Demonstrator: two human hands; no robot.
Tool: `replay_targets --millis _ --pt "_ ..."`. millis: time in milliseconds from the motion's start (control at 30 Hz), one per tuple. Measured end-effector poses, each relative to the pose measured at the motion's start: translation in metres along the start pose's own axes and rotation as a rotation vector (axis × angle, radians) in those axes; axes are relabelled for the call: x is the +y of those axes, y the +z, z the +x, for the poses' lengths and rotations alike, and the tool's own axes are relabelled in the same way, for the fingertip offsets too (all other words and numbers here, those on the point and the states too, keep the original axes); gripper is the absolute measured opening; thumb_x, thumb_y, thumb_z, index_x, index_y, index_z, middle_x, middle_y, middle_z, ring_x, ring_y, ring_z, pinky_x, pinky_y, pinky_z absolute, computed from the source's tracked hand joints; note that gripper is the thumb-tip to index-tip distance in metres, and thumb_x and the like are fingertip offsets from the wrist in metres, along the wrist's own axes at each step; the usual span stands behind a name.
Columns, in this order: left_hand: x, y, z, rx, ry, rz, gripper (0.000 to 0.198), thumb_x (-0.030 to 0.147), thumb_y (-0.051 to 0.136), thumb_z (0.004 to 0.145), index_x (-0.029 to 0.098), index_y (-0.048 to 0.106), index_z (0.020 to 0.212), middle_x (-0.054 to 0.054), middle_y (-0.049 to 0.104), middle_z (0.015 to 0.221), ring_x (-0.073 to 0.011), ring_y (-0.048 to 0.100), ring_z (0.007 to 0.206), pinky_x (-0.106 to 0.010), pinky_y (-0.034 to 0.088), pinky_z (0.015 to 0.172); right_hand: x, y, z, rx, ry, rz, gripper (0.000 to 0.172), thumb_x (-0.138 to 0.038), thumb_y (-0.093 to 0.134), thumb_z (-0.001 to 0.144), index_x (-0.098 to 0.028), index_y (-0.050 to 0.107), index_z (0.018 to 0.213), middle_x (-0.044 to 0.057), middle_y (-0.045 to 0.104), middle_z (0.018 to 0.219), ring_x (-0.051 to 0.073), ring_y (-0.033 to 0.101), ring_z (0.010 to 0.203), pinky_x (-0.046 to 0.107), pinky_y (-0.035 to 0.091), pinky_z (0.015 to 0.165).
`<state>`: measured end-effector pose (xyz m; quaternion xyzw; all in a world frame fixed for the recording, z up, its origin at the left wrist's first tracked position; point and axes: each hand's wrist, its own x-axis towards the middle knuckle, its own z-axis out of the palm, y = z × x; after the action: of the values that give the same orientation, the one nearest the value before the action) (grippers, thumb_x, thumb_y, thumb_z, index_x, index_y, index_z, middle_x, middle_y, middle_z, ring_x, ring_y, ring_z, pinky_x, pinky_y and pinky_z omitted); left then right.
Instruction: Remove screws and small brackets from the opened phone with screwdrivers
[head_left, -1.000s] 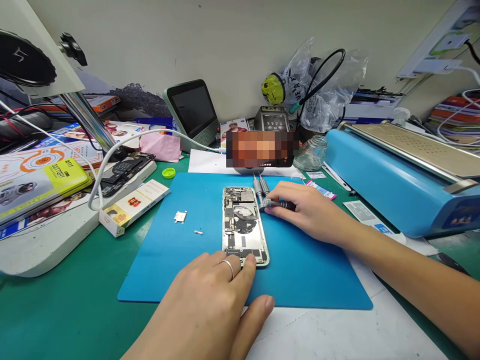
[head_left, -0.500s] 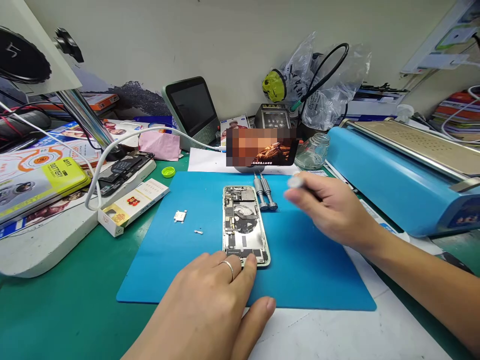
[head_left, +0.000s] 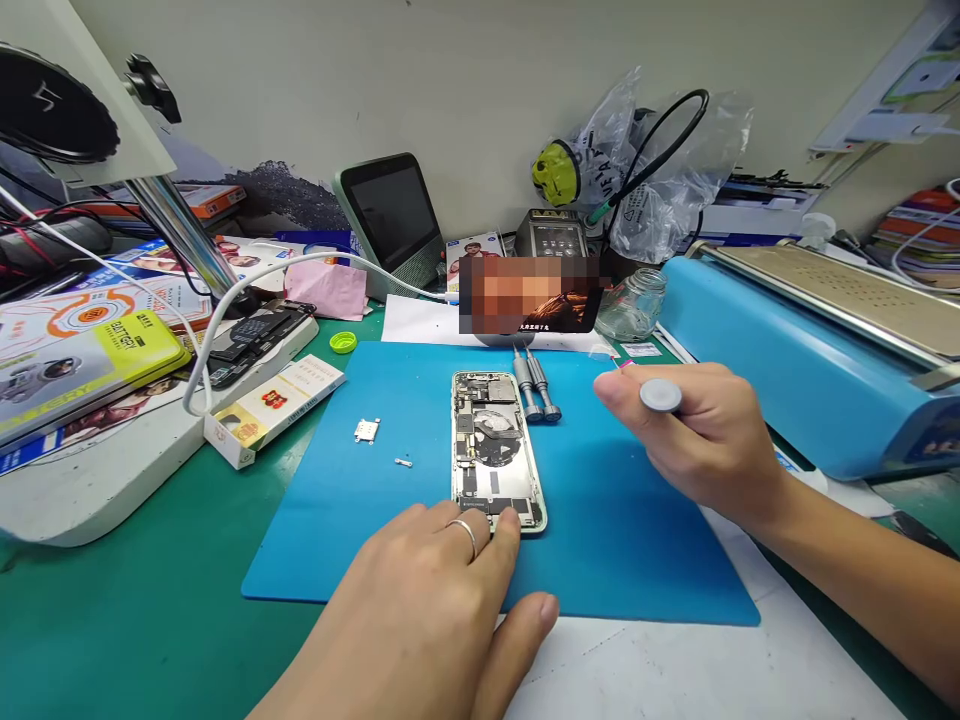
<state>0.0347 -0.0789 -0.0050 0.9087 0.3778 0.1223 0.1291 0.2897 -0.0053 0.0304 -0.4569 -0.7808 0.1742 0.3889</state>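
Note:
An opened phone (head_left: 510, 455) lies on the blue mat (head_left: 607, 560), its inner parts bare. My left hand (head_left: 427, 590) rests with fingers stretched out over the phone's lower end, the fingertips touching it. Off to the right, above the mat, my right hand (head_left: 697, 430) is closed around a screwdriver (head_left: 661, 396) with a round grey cap; its tip is hard to make out. Two more grey screwdrivers (head_left: 536, 385) lie beside the phone's top right. A small metal shield plate (head_left: 367, 430) and a tiny metal bracket (head_left: 403, 462) lie left of the phone.
Behind the mat stand a propped phone with a lit screen (head_left: 559, 305) and a glass jar (head_left: 634, 305). A blue machine (head_left: 795, 370) is at the right. At the left are a narrow white box (head_left: 277, 405), a green cap (head_left: 343, 343) and a white cable (head_left: 217, 320).
My right hand has moved right and slightly down with the screwdriver, whose cap now faces me. My left hand stays on the phone; the whole view has shifted slightly.

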Motion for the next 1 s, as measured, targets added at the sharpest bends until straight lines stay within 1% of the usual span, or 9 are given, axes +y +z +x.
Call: replay_targets --millis 100,167,233,333,433,567,733,933,1000 --pt "-0.001 0.001 0.000 0.022 0.009 0.003 0.046 0.043 0.038 0.114 0.018 0.067 0.139 -0.007 0.079 0.111 -0.0278 0.076 0.098 -0.045 0.065 0.080 0.002 0.000 0.001 -0.072 -0.009 0.033 0.065 -0.071 0.056 0.099 -0.024 0.034 0.059 -0.005 0.030 0.057 0.012 0.025 0.051 0.034 0.024 0.051" --pt "-0.001 0.002 -0.001 0.035 0.015 0.012 0.046 0.044 0.038 0.114 0.017 0.067 0.138 -0.006 0.079 0.108 -0.0279 0.076 0.096 -0.046 0.065 0.080 0.005 0.000 0.001 -0.119 -0.011 0.071 0.064 -0.072 0.046 0.103 -0.024 0.040 0.062 -0.004 0.038 0.058 0.013 0.032 0.052 0.033 0.026 0.049" --pt "-0.001 0.003 -0.003 0.044 0.019 0.021 0.046 0.044 0.038 0.114 0.018 0.067 0.138 -0.006 0.079 0.107 -0.0278 0.076 0.095 -0.046 0.065 0.079 0.007 0.000 -0.001 -0.124 -0.015 0.109 0.064 -0.064 0.034 0.110 -0.023 0.043 0.062 -0.003 0.041 0.058 0.013 0.036 0.052 0.033 0.030 0.050" --pt "-0.001 0.004 -0.003 0.049 0.022 0.024 0.046 0.045 0.038 0.114 0.018 0.067 0.138 -0.005 0.079 0.107 -0.0277 0.076 0.094 -0.046 0.065 0.077 0.008 0.002 -0.005 -0.098 -0.051 0.162 0.063 -0.055 0.039 0.112 -0.022 0.046 0.059 -0.003 0.044 0.054 0.012 0.038 0.049 0.032 0.031 0.050" --pt "-0.002 0.003 -0.001 0.051 0.020 0.018 0.045 0.044 0.038 0.114 0.019 0.067 0.137 -0.005 0.079 0.108 -0.0279 0.076 0.096 -0.047 0.065 0.078 0.006 0.002 -0.009 -0.086 -0.090 0.216 0.062 -0.053 0.041 0.112 -0.022 0.043 0.058 -0.004 0.042 0.053 0.012 0.038 0.049 0.031 0.033 0.050" --pt "-0.002 0.003 0.000 0.064 0.023 0.019 0.044 0.043 0.039 0.114 0.018 0.067 0.136 -0.004 0.079 0.104 -0.0265 0.076 0.092 -0.045 0.065 0.076 0.001 0.000 -0.007 -0.089 -0.094 0.226 0.063 -0.057 0.030 0.113 -0.022 0.040 0.062 -0.004 0.037 0.056 0.012 0.035 0.051 0.031 0.031 0.050" --pt "0.000 0.004 -0.002 0.049 0.021 0.018 0.044 0.044 0.038 0.114 0.020 0.067 0.136 -0.004 0.079 0.109 -0.0270 0.076 0.096 -0.046 0.065 0.079 0.001 -0.002 -0.005 -0.114 -0.161 0.221 0.062 -0.060 0.041 0.110 -0.021 0.040 0.062 -0.004 0.037 0.058 0.011 0.033 0.052 0.032 0.026 0.050" --pt "-0.001 0.004 -0.002 0.053 0.021 0.021 0.044 0.043 0.038 0.114 0.019 0.067 0.137 -0.004 0.079 0.108 -0.0269 0.076 0.096 -0.046 0.065 0.078 -0.002 -0.003 -0.014 -0.085 -0.212 0.254 0.058 -0.043 0.042 0.114 -0.021 0.041 0.061 -0.004 0.041 0.053 0.010 0.036 0.047 0.030 0.028 0.049" --pt "-0.002 0.004 -0.002 0.054 0.020 0.020 0.044 0.044 0.038 0.114 0.019 0.067 0.137 -0.004 0.079 0.107 -0.0268 0.076 0.095 -0.045 0.065 0.077 -0.007 -0.003 -0.016 -0.088 -0.211 0.257 0.058 -0.043 0.044 0.113 -0.020 0.042 0.060 -0.004 0.042 0.052 0.010 0.036 0.046 0.031 0.027 0.048"
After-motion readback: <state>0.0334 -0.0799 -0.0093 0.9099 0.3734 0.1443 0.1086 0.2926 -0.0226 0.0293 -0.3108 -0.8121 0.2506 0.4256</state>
